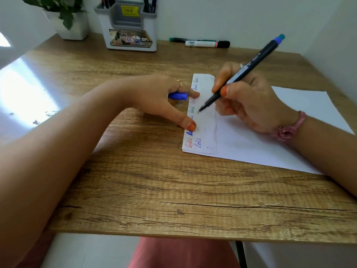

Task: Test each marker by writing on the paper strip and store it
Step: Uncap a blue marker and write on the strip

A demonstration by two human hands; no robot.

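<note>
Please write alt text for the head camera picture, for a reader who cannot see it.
A right hand holds a pen, tip on a paper strip covered in coloured test words. The left hand pins the strip to a wooden table while gripping a blue cap. Two markers and a pen holder stand behind.

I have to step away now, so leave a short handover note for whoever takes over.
Right hand grips the uncapped marker, tip at the paper strip. Left hand holds the blue cap and pins the strip.
Done: several test words already on the strip.
Left: finish this test, cap it, store it in the grey holder; two markers lie by the wall, apparently untested.
</note>
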